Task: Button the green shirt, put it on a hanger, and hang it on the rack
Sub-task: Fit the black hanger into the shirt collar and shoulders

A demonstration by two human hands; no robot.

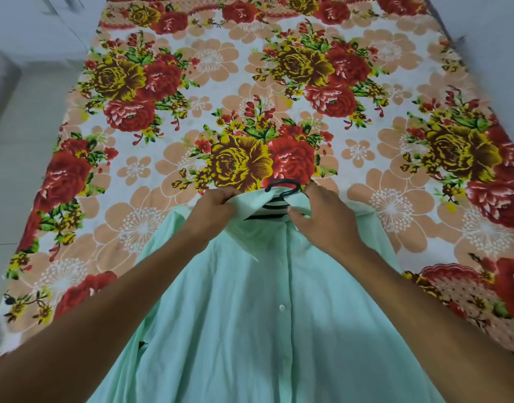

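Head view shows our left hand (218, 206) and right hand (322, 216) each pinching the green shirt (250, 315) collar on the floral bed (191, 53), placket running toward us, hanger (283, 189) hook poking out between them, slightly nearer our right.

A pale mint-green shirt (250, 315) of thin woven cloth, matt and softly creased, with small glossy white plastic-looking buttons (281, 307). At its collar shows the black hook of a hanger (283, 189), smooth with a slight sheen; whether it is plastic or coated metal cannot be told. The bed (191, 117) beneath carries a matt printed cotton-like sheet, flat and smooth, patterned with red, yellow and peach flowers.
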